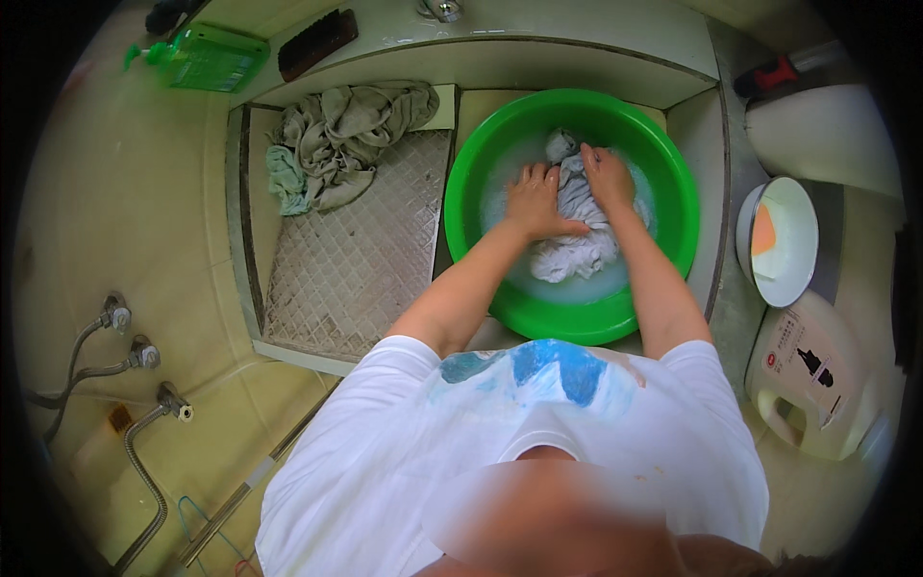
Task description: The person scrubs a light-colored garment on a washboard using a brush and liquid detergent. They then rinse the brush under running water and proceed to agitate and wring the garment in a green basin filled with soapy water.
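Observation:
A round green plastic basin (472, 151) stands in the sink recess, holding cloudy, sudsy water. In the water is a wet, bunched white cloth (577, 256), partly sunk, with a greyer stretch running up between my hands. My left hand (535, 205) lies along the cloth's left side, fingers spread and thumb reaching across it. On the cloth's right side, my right hand (609, 180) has its fingers curled around a fold. The palms' undersides are hidden. Above the hands, a small balled end of fabric (560, 146) sticks out of the water.
Left of the basin, a ridged washboard slab (360, 267) carries a heap of wet grey-brown cloth (346, 137) and a pale green cloth (287, 180). A scrubbing brush (317, 45) and green pump bottle (220, 58) sit behind. An enamel bowl (797, 245) and detergent jug (807, 375) stand at right.

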Motion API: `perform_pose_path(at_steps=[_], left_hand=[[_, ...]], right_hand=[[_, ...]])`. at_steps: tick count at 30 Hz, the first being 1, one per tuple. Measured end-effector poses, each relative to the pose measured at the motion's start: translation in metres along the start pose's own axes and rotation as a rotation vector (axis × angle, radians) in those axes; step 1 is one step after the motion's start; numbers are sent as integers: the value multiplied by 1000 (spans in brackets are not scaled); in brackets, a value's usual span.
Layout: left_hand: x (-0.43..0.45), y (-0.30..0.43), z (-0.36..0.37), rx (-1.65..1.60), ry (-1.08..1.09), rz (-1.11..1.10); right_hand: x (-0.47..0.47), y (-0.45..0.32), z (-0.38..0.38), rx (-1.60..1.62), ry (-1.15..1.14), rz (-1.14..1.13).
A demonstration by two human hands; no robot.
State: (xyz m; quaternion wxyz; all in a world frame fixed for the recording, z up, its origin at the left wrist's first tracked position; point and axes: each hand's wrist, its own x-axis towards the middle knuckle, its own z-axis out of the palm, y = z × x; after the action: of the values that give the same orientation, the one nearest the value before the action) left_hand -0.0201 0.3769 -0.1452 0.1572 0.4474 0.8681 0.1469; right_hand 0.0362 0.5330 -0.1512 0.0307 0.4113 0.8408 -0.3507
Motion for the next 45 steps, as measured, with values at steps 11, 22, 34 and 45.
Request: perform_pose_path(at_steps=[11, 22, 34, 45], left_hand=[[-57, -11, -40, -486, -231, -89], [-70, 0, -109, -1127, -65, 61], [-73, -10, -71, -599, 240, 29], [-12, 15, -1, -54, -331, -282]], right_hand=[[-84, 2, -3, 721, -125, -128], [-157, -140, -167, 1166, -229, -525], [-121, -16, -100, 487, 151, -609], [-72, 12, 13, -297, 139, -439]])
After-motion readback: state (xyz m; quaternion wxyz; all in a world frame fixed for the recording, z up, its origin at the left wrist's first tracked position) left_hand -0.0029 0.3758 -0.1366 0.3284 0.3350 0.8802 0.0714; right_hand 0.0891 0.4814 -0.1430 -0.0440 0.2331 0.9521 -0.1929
